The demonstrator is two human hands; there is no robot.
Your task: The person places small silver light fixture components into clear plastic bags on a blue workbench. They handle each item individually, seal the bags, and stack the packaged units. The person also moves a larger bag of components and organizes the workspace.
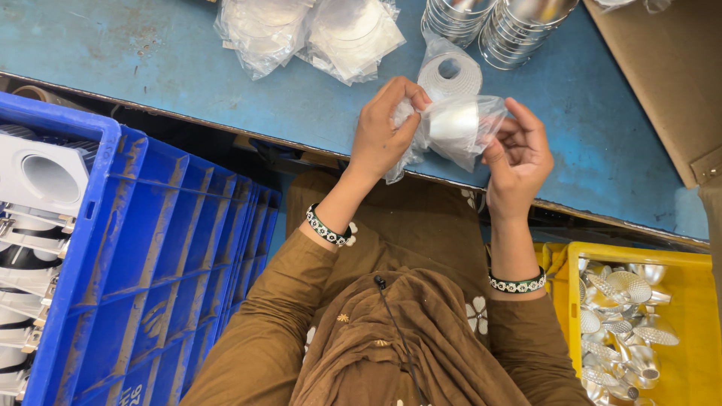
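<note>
Holding a small clear plastic bag [459,128] over the near edge of the blue table [150,68], the person works with both hands together just above their lap. The left hand [383,131] pinches the crumpled mouth of the bag between thumb and fingertips; the right hand [519,150] has its fingers curled and closed on the bag's far end. Inside shows a pale, shiny rounded piece, seemingly a small metal reflector.

The film looks thin, soft and slippery, likely to crinkle and slide, so a pinch at the bunched mouth seems the surest hold. The piece inside appears light and stiff, and probably dents or scratches easily, so it wants gentle cupping at its rim.

At 12 o'clock from the hands lies a white ring in its own bag [450,74]. At 11 o'clock sit clear packets of flat white discs [308,30], and at 1 o'clock stacked silver cups [496,22]. A brown cardboard box [669,75] stands at 2 o'clock. A yellow crate [692,301] of silver reflectors is at 4 o'clock; a blue crate [158,256] with white fittings is at 8 o'clock.
</note>
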